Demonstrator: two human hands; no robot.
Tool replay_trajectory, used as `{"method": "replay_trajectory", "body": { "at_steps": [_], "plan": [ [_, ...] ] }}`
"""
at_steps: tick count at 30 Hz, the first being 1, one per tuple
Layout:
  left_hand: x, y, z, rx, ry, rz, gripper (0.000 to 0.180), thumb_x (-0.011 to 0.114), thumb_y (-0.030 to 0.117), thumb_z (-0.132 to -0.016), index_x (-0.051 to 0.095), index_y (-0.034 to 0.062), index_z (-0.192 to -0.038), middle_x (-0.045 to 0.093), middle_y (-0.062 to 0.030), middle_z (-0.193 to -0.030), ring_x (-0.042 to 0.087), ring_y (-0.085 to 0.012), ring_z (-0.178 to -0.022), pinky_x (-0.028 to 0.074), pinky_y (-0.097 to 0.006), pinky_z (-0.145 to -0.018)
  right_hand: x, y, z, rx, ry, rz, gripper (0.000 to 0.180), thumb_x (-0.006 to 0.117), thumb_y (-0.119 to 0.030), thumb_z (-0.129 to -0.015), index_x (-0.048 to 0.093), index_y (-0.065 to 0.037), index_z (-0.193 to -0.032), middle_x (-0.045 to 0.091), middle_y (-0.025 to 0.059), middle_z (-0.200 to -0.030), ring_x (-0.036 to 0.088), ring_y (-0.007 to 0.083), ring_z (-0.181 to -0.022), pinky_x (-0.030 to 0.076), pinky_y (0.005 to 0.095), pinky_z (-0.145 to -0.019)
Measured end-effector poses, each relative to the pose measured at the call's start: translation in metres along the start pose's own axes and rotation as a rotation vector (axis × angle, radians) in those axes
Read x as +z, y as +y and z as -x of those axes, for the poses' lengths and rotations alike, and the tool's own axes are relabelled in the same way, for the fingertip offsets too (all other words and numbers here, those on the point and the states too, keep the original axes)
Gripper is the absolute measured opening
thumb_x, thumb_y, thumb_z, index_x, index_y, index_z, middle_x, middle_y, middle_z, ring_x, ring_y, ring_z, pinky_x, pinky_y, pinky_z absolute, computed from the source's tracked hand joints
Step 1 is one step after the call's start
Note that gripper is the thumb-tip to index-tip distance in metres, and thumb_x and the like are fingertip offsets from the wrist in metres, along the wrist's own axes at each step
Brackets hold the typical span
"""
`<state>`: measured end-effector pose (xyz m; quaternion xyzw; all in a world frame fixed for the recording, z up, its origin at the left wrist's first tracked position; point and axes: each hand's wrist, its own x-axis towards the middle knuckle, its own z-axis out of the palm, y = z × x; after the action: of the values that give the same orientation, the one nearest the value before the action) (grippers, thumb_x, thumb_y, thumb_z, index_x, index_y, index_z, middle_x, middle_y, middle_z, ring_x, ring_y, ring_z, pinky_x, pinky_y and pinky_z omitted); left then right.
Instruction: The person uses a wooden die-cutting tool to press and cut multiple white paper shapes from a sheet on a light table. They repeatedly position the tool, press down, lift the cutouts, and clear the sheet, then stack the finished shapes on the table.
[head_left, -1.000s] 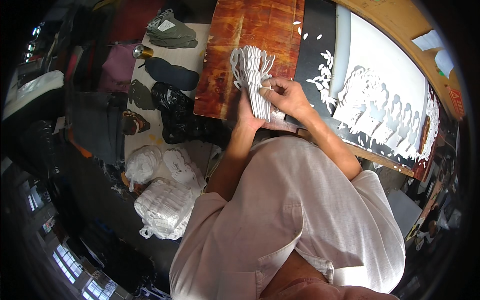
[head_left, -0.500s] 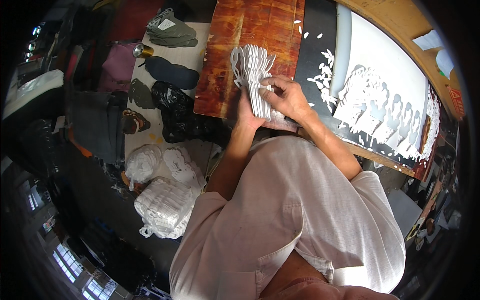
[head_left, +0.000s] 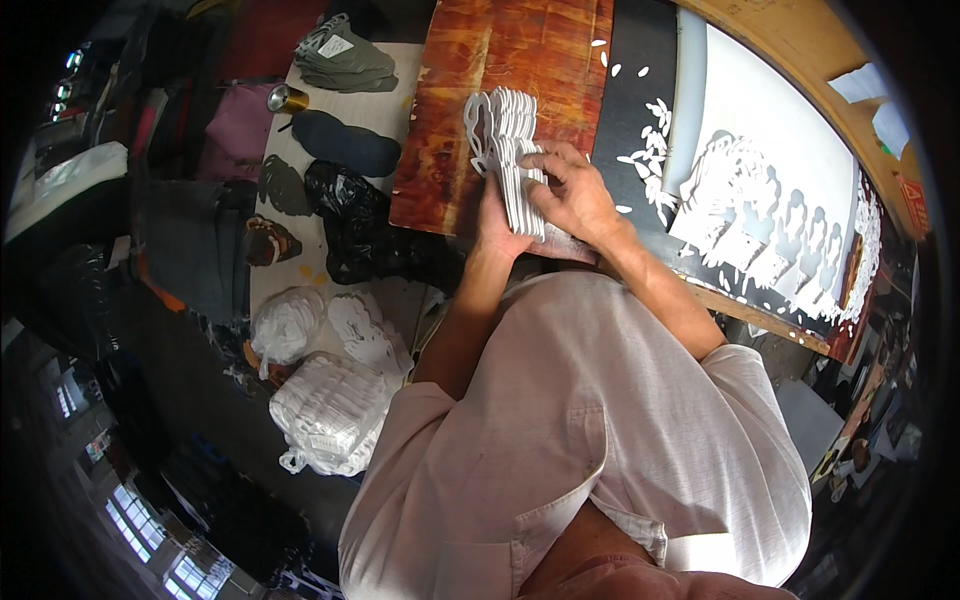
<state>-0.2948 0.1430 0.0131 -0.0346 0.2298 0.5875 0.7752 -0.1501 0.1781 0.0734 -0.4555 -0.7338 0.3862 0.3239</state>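
A stack of cut-out pieces is held over a board on the counter. A punched sheet is laid to the right. Bundled pieces are piled near left.

Two hands, the left hand and right hand, are gripping one stack of white cut-outs. One reddish board is lying at twelve o'clock. Three white bundles are sitting at eight o'clock.

You hold a stack of white cut-out pieces, thin and alike in outline. It stands on edge, fanned slightly, over the reddish wooden board.
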Motion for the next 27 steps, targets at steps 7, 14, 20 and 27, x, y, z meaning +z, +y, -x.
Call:
{"method": "replay_trajectory", "body": {
  "at_steps": [7,14,20,27],
  "plan": [
    [-0.018,-0.001,-0.007,-0.02,-0.061,0.046,0.05,0.037,0.048,-0.116,0.055,0.0118,-0.146,0.064,-0.0069,-0.135,0.065,-0.0234,-0.123,0.056,-0.042,-0.105,0.003,-0.005,-0.003,0.004,0.008,-0.015,0.033,0.072,-0.018,-0.091,0.075,-0.01,-0.122,0.064,0.0225,-0.136,0.07,0.0425,-0.112,0.059,0.0477,-0.096],
    [-0.033,-0.003,-0.012,-0.038,-0.061,0.054,0.064,0.029,0.059,-0.115,0.051,0.0128,-0.153,0.061,-0.0101,-0.146,0.061,-0.0279,-0.134,0.052,-0.048,-0.114,0.006,-0.002,-0.005,-0.093,-0.008,0.106,0.038,0.069,-0.013,-0.091,0.074,-0.014,-0.129,0.062,0.0204,-0.138,0.07,0.0408,-0.11,0.059,0.0471,-0.094],
    [-0.027,-0.003,-0.008,-0.035,0.074,-0.017,0.07,0.026,0.063,-0.114,0.049,0.012,-0.156,0.059,-0.0105,-0.148,0.06,-0.0295,-0.135,0.05,-0.049,-0.117,0.003,-0.003,-0.001,0.153,-0.064,-0.186,0.037,0.071,-0.011,-0.096,0.072,-0.008,-0.133,0.07,0.0155,-0.125,0.071,0.0202,-0.093,0.058,0.0344,-0.083],
    [-0.038,0.019,0.001,-0.012,0.008,-0.047,0.068,0.037,0.061,-0.112,0.047,0.0105,-0.158,0.059,-0.0095,-0.15,0.059,-0.0284,-0.137,0.049,-0.049,-0.117,0.021,-0.002,-0.005,0.361,-0.074,-0.415,0.037,0.071,-0.007,-0.098,0.071,-0.009,-0.134,0.069,0.0014,-0.084,0.063,0.0097,-0.076,0.056,0.0293,-0.073]
  ]
}}
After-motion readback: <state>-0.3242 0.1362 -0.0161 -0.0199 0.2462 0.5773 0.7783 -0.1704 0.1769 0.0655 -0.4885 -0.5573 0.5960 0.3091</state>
